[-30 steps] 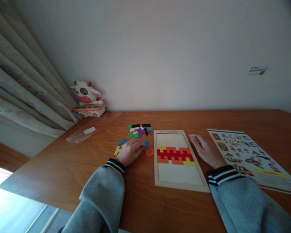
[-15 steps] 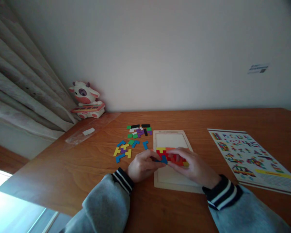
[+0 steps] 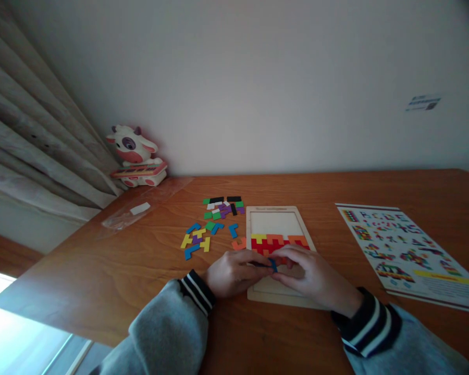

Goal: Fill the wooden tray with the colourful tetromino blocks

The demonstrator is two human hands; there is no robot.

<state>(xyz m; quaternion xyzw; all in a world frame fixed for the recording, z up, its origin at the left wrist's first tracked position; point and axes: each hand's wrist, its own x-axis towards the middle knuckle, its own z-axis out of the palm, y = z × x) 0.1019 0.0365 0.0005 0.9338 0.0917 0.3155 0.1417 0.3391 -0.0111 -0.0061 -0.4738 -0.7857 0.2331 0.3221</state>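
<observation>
Blue piece [image 3: 273, 265] | left hand [image 3: 230, 273] pinching | right hand [image 3: 316, 273] curved over board [image 3: 249, 226]

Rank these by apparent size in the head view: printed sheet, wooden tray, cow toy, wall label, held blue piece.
1. Printed sheet
2. Wooden tray, partly covered by the left hand and right hand
3. Cow toy
4. Wall label
5. Blue piece, by its visible part; the rest is hidden
</observation>
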